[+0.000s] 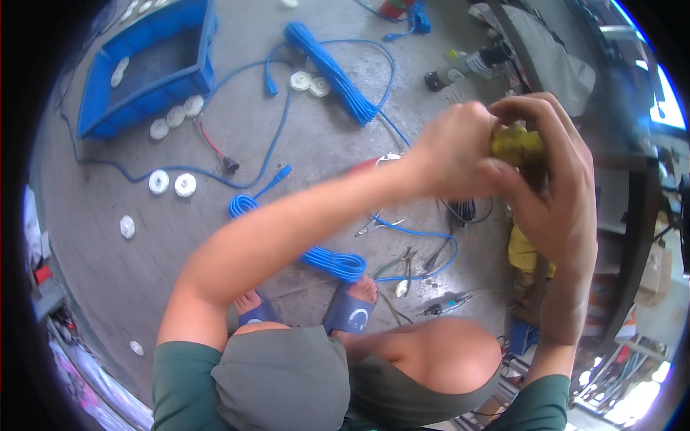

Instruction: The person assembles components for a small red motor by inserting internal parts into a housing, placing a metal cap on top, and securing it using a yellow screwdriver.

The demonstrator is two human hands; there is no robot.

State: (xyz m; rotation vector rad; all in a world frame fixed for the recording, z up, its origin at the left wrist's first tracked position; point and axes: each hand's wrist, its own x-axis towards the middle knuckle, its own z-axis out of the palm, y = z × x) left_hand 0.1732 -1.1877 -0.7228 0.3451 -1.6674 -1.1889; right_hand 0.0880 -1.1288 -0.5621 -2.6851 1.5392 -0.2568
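Both my hands are raised together at the upper right. My right hand [564,169] curls its fingers and thumb around a small yellow-green object [519,146], blurred and partly covered, so its kind cannot be made out. My left hand [460,147] is closed in a fist against the left side of this object; motion smears its fingers, and what lies inside them is hidden. My left forearm crosses the middle of the view. Below the hands, on the floor, lies blue cable [424,234], with pliers [408,271] close to it.
A blue crate [147,108] stands at the far left, with white discs [158,182] scattered about. A bundled blue cable [330,72] lies at the back, a coiled one [334,263] by my sandals [345,307]. A dark-framed shelf [632,237] borders the right side.
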